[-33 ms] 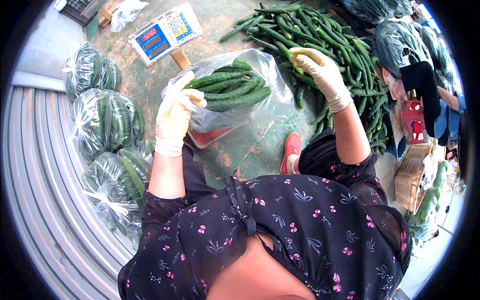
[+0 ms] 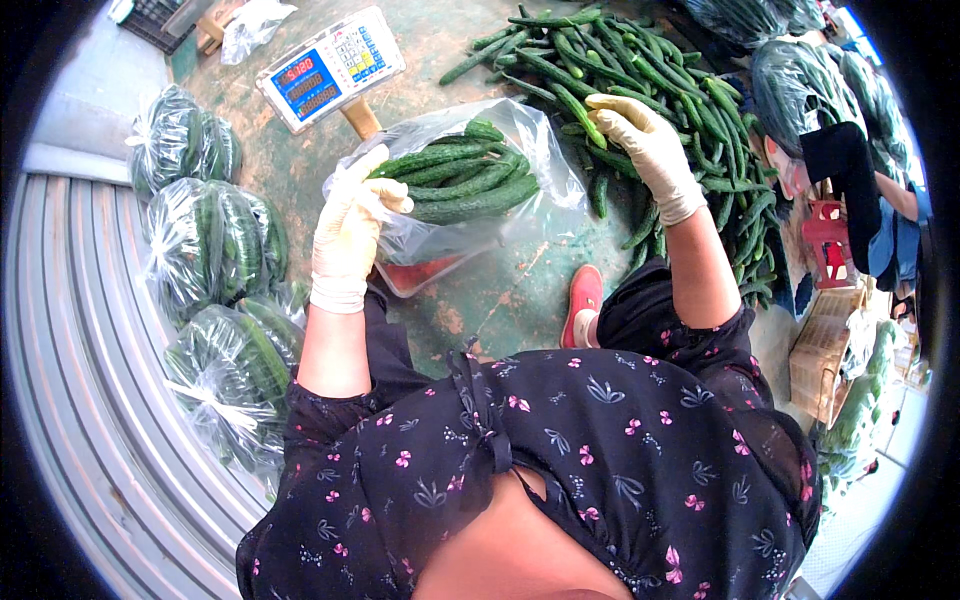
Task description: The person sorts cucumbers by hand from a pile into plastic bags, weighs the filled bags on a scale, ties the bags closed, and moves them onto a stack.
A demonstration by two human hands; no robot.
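Cucumbers lie in a clear bag at twelve o'clock. At ten, the gloved left hand touches the bag; I cannot tell whether it pinches. At half past one, the gloved right hand curls over piled cucumbers, its grip unclear.

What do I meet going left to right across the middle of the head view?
Grey corrugated metal sheeting → filled, tied clear plastic bags → white-gloved left hand → open clear plastic bag of green cucumbers → white-gloved right hand → tan slatted crate.
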